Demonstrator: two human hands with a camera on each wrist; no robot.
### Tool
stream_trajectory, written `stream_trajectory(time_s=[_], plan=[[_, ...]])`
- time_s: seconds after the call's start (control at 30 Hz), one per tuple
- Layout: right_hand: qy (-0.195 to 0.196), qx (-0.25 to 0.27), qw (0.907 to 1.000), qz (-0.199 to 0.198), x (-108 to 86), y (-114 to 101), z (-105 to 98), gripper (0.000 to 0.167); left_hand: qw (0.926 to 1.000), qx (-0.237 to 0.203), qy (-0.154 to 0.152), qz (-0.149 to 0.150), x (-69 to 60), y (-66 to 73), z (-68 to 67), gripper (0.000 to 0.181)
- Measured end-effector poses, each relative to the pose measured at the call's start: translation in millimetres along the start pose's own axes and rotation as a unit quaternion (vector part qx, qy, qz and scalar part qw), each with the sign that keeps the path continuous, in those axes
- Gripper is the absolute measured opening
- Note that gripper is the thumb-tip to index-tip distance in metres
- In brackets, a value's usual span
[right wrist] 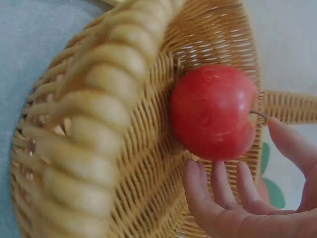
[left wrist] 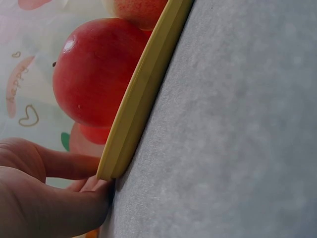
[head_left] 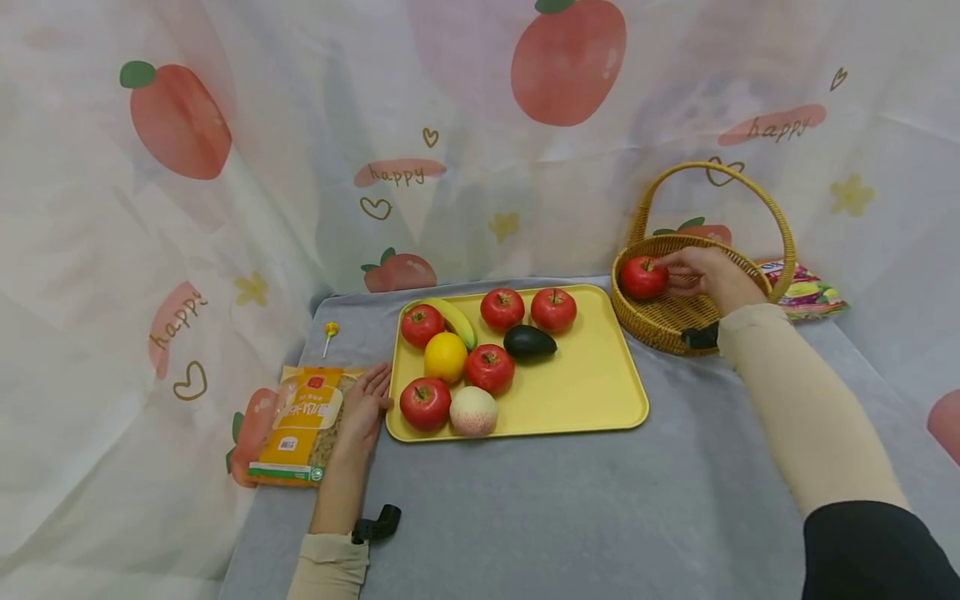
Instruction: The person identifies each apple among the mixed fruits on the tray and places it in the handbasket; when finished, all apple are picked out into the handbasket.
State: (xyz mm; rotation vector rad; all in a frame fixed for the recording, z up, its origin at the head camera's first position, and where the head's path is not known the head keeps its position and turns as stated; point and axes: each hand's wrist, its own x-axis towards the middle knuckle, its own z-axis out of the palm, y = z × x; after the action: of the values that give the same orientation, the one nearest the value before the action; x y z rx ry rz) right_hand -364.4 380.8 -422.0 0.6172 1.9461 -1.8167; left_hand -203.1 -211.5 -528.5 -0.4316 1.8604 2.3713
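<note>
In the head view, my left hand (head_left: 363, 412) is at the left edge of a yellow tray (head_left: 577, 392). The left wrist view has its thumb at the tray's rim (left wrist: 131, 106) and fingers lower against the edge, so it pinches the tray there. My right hand (head_left: 708, 275) reaches into a wicker basket (head_left: 660, 333) beside a red apple (head_left: 643, 277). Seen from the right wrist, the apple (right wrist: 215, 111) sits inside the basket; the fingers (right wrist: 223, 186) are spread and loosely bent below it, the thumb near its stem, not gripping.
On the tray lie several red apples (head_left: 553, 310), a banana (head_left: 453, 321), an orange (head_left: 446, 358), an avocado (head_left: 529, 342) and a peach (head_left: 473, 412). Left stand an orange food bag (head_left: 300, 425) and a lollipop (head_left: 331, 331). A colourful packet (head_left: 810, 292) lies behind the basket.
</note>
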Motion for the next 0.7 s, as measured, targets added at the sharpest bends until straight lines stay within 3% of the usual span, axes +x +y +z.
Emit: stream_trajectory(time_s=[0.03,0.13,0.2,0.37,0.47,0.6,0.63,0.7], plan=[[0.008,0.002,0.9999,-0.006,-3.2,-1.5,0.5,0.059,1.0,0.0,0.0,0.001,0.0,-0.1,0.0,0.083],[0.008,0.02,0.9997,-0.014,-12.5,-6.9,1.9,0.1,1.0,0.002,-0.002,0.001,0.2,-0.4,-0.2,0.082],[0.009,0.031,0.9992,-0.022,-17.9,-10.2,3.6,0.118,1.0,0.002,-0.002,0.0,0.1,-0.5,-0.1,0.082],[-0.006,0.024,0.9989,-0.04,-29.4,-15.7,7.6,0.119,1.0,0.002,0.0,-0.002,-0.1,-0.3,-0.6,0.083],[-0.02,0.016,0.9983,-0.052,-37.0,-18.2,11.9,0.096,1.0,0.003,0.001,-0.002,0.1,0.1,-0.8,0.083],[-0.059,0.027,0.9957,-0.066,-46.1,-22.2,20.6,0.019,1.0,0.005,0.003,-0.003,0.5,0.3,-0.6,0.082],[-0.066,0.033,0.9948,-0.071,-48.5,-23.4,23.5,0.012,1.0,0.006,0.003,-0.003,0.6,0.2,-0.6,0.082],[-0.071,0.049,0.9932,-0.078,-53.4,-25.6,30.1,0.019,1.0,0.006,0.005,-0.005,0.6,-0.2,-0.5,0.083]])
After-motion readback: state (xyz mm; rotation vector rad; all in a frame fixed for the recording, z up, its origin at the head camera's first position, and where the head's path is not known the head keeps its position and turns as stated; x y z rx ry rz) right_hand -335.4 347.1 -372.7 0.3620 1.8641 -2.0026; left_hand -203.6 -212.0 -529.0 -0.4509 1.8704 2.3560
